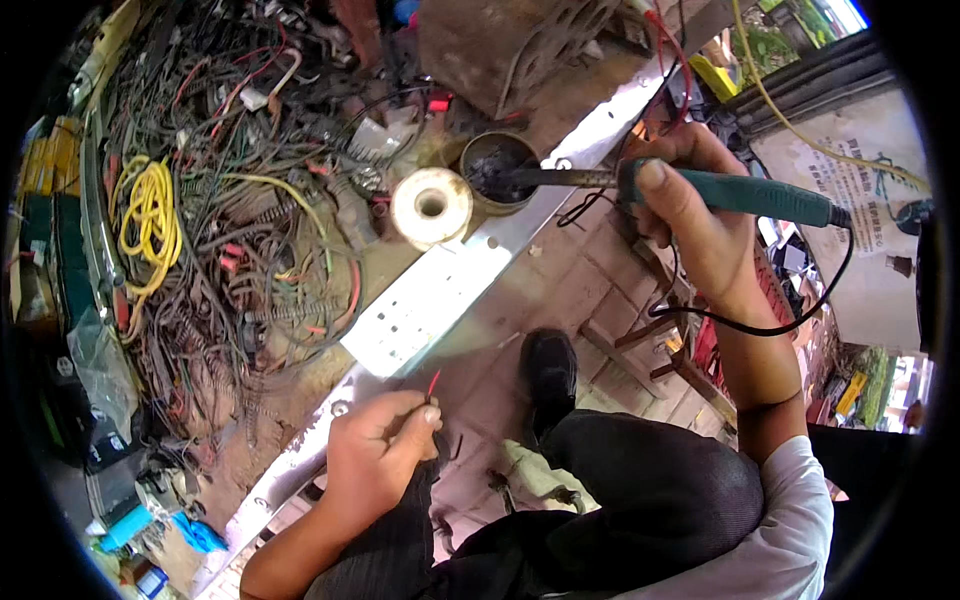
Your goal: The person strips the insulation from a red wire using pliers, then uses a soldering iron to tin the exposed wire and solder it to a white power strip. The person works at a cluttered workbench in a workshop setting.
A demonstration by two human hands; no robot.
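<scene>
My right hand [700, 205] is wrapped round the dark green handle of a soldering iron [775, 197]. Its metal shaft points left, and the end lies inside a small round tin [528, 150] of dark material. A black cord loops down from the handle's rear. Touching or almost touching the tin is a pale spool [456, 200] with a hole in its middle. Lower down, my left hand [375, 450] is closed, thumb against fingers, on a thin red wire [434, 382] whose end sticks up. The rest of that wire is hard to follow.
Tangled cables [220, 220] cover the bench's left side, with a coiled yellow cord [150, 220] among them. A white panel with holes [425, 310] lies along the bench's metal edge [290, 465]. Below are a tiled floor, my shoe [550, 370] and a wooden stool-like frame [650, 350].
</scene>
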